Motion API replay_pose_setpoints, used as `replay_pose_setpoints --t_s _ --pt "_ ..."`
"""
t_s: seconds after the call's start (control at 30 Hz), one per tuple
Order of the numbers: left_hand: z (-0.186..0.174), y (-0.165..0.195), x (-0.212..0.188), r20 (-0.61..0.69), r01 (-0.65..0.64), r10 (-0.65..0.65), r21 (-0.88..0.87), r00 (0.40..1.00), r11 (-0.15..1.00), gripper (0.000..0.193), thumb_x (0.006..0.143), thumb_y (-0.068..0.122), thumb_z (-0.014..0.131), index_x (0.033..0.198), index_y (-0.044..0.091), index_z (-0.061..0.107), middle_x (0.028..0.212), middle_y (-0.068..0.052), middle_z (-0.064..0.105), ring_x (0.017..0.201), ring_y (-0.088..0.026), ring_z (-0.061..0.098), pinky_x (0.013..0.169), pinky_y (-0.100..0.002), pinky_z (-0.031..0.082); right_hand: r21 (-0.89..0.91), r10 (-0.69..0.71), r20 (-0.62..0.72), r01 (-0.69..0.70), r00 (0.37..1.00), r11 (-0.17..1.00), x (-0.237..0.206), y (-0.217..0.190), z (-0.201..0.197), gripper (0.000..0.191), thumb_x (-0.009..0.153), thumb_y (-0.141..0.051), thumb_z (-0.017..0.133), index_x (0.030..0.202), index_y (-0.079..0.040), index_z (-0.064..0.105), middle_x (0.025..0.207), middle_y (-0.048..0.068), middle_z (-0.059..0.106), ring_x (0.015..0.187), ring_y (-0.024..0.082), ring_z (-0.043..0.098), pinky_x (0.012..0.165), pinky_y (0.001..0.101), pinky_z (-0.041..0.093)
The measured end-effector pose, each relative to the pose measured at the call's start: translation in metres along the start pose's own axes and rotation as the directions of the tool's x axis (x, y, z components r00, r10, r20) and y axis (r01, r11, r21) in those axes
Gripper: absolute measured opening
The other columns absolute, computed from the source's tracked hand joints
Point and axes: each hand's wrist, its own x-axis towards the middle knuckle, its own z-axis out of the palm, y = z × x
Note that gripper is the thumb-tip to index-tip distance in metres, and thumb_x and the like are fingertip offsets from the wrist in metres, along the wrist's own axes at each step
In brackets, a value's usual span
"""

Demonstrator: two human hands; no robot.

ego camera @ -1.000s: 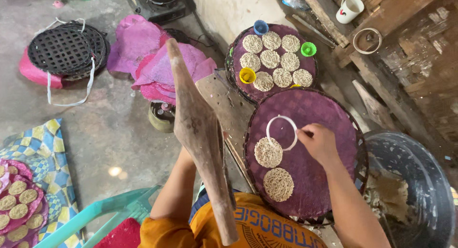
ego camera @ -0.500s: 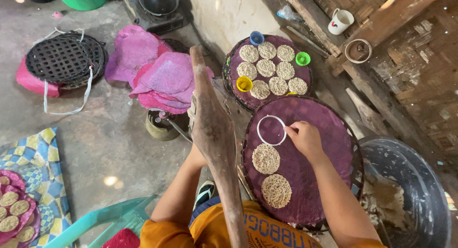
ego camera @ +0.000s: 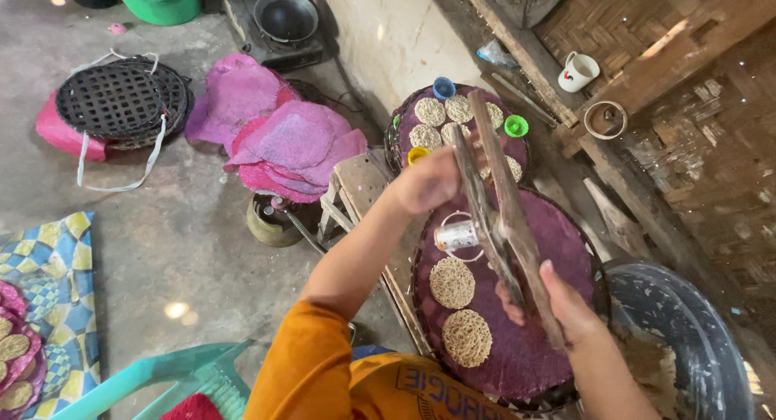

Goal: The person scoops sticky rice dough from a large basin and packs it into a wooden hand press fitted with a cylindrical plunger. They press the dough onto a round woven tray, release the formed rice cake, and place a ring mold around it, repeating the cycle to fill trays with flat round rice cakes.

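A wooden two-handled press (ego camera: 495,202) with a metal cylinder (ego camera: 457,236) hangs over a round purple tray (ego camera: 558,242). My left hand (ego camera: 428,181) grips the far end of one handle. My right hand (ego camera: 566,303) holds the near ends of the handles. The cylinder sits above a white ring (ego camera: 447,223) lying on the tray. Two round noodle discs (ego camera: 451,282) lie on the tray's near side. A second purple tray (ego camera: 404,113) behind it carries several noodle discs and small blue (ego camera: 443,87), green (ego camera: 516,126) and yellow cups.
A large dark basin (ego camera: 695,323) stands at the right. Pink cloths (ego camera: 283,137), a black round grate (ego camera: 121,101), a stove with a wok (ego camera: 284,16) and a green tub (ego camera: 166,1) lie on the floor. A white mug (ego camera: 578,71), a teal chair (ego camera: 162,379) and a patterned mat (ego camera: 48,258) are nearby.
The press, held upright by my left hand, has swung right and down over the near tray. My right hand left the white ring and took hold of the press handles.
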Motion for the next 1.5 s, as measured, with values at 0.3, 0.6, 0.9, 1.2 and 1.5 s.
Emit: replay_pose_setpoints --t_s 0.3,0.6,0.9,1.2,1.5 --pt "-0.008 -0.038 0.067 -0.375 -0.237 0.062 -0.440 0.925 0.866 0.084 0.097 0.080 0.032 0.142 0.010 0.048 0.071 -0.003 0.044 0.069 -0.024 0.050 0.078 -0.045 0.048 -0.183 0.171 -0.176 -0.203 0.969 0.962 0.017 -0.029 -0.051 0.071 0.100 -0.061 0.033 0.107 0.001 0.067 0.079 0.015 0.070 0.062 0.024 0.064 0.056 0.0403 0.054" --pt "-0.013 -0.046 0.047 -0.473 -0.291 0.065 -0.421 0.878 0.859 0.076 0.099 0.081 0.035 0.131 0.015 0.055 0.064 0.000 0.040 0.061 -0.019 0.046 0.069 -0.041 0.047 -0.331 0.117 -0.178 -0.172 0.977 0.928 0.021 -0.022 -0.032 0.070 0.098 -0.061 0.039 0.089 0.000 0.070 0.070 0.013 0.069 0.053 0.023 0.063 0.050 0.0404 0.053" --pt "-0.030 -0.015 0.064 -0.447 -0.270 0.096 -0.343 0.889 0.900 0.074 0.095 0.083 0.033 0.121 0.017 0.057 0.059 0.002 0.037 0.053 -0.017 0.042 0.061 -0.038 0.045 -0.443 -0.102 -0.323 -0.056 0.941 0.895 0.046 -0.027 0.008 0.057 0.099 -0.055 0.048 0.092 -0.002 0.070 0.066 0.009 0.066 0.048 0.018 0.057 0.045 0.0355 0.047" --pt "-0.012 -0.034 0.077 -0.465 -0.282 0.091 -0.360 0.881 0.890 0.073 0.098 0.082 0.029 0.111 0.016 0.056 0.056 0.003 0.035 0.047 -0.015 0.038 0.058 -0.039 0.044 -0.541 -0.181 -0.399 -0.072 0.899 0.838 0.027 -0.028 -0.008 0.049 0.098 -0.050 0.051 0.094 -0.005 0.072 0.063 0.007 0.063 0.045 0.015 0.053 0.043 0.0331 0.043" --pt "-0.010 -0.045 0.075 -0.466 0.181 -0.302 -0.287 0.832 0.941 0.115 0.095 0.091 0.011 0.150 -0.001 0.054 0.106 -0.019 0.068 0.097 -0.036 0.064 0.087 -0.050 0.051 -0.309 -0.161 -0.272 0.073 0.949 0.948 0.012 -0.014 -0.013 0.061 0.100 -0.054 0.046 0.084 0.001 0.065 0.064 0.012 0.064 0.045 0.022 0.058 0.043 0.0385 0.048"
